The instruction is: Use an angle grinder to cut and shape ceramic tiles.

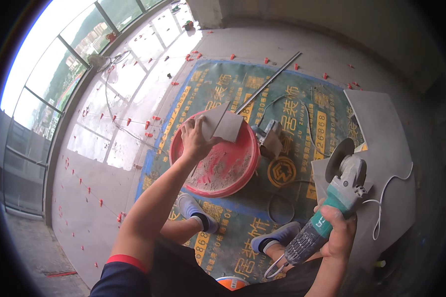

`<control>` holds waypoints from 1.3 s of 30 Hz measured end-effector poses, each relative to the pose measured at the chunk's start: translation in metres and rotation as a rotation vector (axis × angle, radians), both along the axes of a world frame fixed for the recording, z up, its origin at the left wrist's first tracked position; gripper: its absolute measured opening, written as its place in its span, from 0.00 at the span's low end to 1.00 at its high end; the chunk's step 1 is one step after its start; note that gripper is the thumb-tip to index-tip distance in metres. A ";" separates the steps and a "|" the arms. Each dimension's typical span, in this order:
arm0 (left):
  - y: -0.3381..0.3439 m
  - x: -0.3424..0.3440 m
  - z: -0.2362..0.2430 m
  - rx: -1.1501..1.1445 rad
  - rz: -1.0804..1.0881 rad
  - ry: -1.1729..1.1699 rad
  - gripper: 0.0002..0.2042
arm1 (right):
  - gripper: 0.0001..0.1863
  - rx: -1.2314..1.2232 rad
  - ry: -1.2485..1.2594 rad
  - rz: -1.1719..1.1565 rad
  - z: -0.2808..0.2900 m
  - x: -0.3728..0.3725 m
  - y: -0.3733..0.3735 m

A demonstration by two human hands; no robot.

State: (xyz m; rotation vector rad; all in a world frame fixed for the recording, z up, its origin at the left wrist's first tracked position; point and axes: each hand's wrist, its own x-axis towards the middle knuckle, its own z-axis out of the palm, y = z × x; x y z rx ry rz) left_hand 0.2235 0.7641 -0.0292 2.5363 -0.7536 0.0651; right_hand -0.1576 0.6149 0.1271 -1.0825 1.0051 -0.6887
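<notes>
My left hand (pixel 195 141) grips a grey tile piece (pixel 215 119) by its near edge, above a red round tub (pixel 223 171) dusted with grey powder. Beside that piece is a second pale tile piece (pixel 229 127); whether the two are joined, I cannot tell. My right hand (pixel 339 232) is wrapped around the teal and dark body of an angle grinder (pixel 323 220). The grinder's round disc (pixel 339 157) points up and away from me, apart from the tile pieces. Whether the disc is spinning cannot be made out.
Large grey tiles (pixel 386 128) lie at the right, with a white cable (pixel 380 213) across them. A printed green protective sheet (pixel 277 178) covers the floor. Past the tub are a long metal bar (pixel 268 81) and another power tool (pixel 270 136). Red tile clips (pixel 147 129) dot the floor.
</notes>
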 end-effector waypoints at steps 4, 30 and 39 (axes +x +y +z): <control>-0.007 0.022 -0.015 0.063 0.080 0.033 0.46 | 0.26 -0.018 -0.028 -0.062 0.003 -0.010 -0.008; -0.096 -0.078 0.030 -0.137 -0.541 -0.117 0.22 | 0.26 0.141 -0.244 -0.204 0.010 -0.054 -0.028; -0.213 -0.316 0.028 0.205 -0.978 0.001 0.61 | 0.25 0.092 -0.229 -0.402 0.014 -0.078 -0.034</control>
